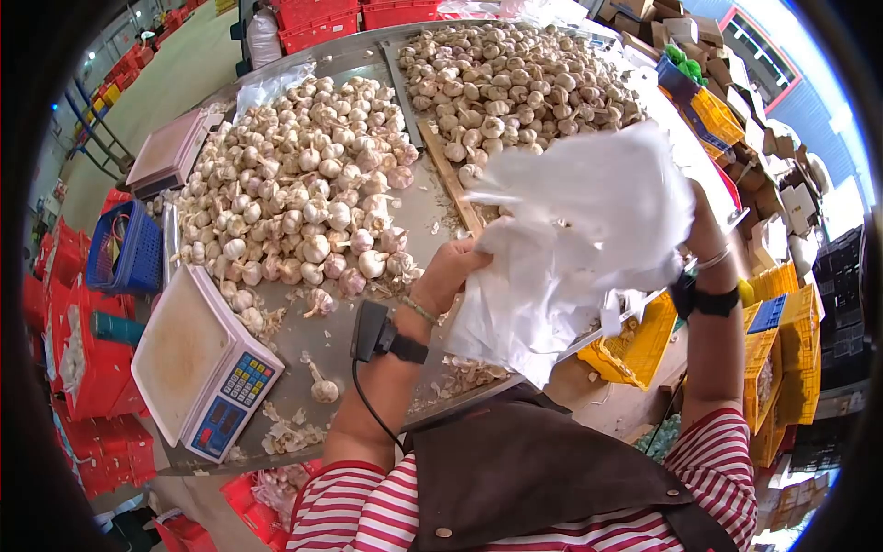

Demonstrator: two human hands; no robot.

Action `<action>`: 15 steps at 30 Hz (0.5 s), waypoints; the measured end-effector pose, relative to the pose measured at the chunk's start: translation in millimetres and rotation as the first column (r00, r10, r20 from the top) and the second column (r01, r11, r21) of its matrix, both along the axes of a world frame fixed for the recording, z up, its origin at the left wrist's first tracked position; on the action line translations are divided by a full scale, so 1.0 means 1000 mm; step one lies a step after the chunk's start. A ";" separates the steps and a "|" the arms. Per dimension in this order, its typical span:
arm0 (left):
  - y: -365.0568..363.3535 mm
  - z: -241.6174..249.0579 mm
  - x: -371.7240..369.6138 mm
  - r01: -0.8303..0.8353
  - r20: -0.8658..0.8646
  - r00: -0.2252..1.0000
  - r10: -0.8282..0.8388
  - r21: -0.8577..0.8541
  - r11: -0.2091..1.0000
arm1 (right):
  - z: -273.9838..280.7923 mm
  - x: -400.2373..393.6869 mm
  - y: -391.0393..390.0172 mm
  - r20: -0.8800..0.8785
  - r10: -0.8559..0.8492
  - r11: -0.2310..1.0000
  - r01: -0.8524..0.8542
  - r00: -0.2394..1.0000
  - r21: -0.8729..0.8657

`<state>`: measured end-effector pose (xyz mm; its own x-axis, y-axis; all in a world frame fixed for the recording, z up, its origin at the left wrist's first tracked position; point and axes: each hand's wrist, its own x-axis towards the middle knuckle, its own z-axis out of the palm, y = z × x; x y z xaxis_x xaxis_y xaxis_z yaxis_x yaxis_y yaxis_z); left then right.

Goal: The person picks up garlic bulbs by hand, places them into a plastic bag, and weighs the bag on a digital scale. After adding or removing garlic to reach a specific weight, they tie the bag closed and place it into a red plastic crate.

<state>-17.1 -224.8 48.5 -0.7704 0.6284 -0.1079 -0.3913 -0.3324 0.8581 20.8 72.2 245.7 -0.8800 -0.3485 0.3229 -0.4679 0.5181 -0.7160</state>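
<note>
A thin white plastic bag (529, 299) is spread out in front of my apron, its upper part smeared by motion. My left hand (449, 274) pinches the bag's left edge between thumb and fingers. At the bag's right side is my right hand (704, 225), closed at its edge, with the fingertips mostly hidden behind the plastic. A large heap of garlic bulbs (303, 193) lies on the metal table (425, 207) beyond my left hand. Past the bag is a second garlic heap (515, 83). One loose garlic bulb (324, 390) rests near my left forearm.
A digital scale (198, 359) stands at the table's left front, with another scale (166, 152) farther back. A wooden strip (451, 179) divides the heaps. Yellow crates (635, 345) are at the right, a blue basket (126, 248) and red crates (92, 368) at the left.
</note>
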 end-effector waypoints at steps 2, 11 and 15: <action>-0.003 -0.018 0.001 0.037 0.186 0.982 -0.040 0.021 0.999 | -0.028 0.002 -0.037 -0.032 0.174 0.963 -0.163 0.984 0.213; -0.023 -0.091 0.031 -0.247 0.376 0.902 0.214 0.043 0.968 | -0.155 0.015 -0.049 0.514 -0.170 0.962 0.029 0.841 0.270; -0.019 -0.077 0.041 -0.304 0.375 0.868 0.325 -0.118 0.945 | -0.199 0.004 -0.057 0.210 -0.159 0.948 0.090 0.965 0.304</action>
<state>24.2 -243.9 -28.7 -0.8172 0.3446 -0.4619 -0.5757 -0.4514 0.6818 24.7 15.5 46.5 -0.9601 -0.2795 0.0090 -0.2276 0.7624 -0.6058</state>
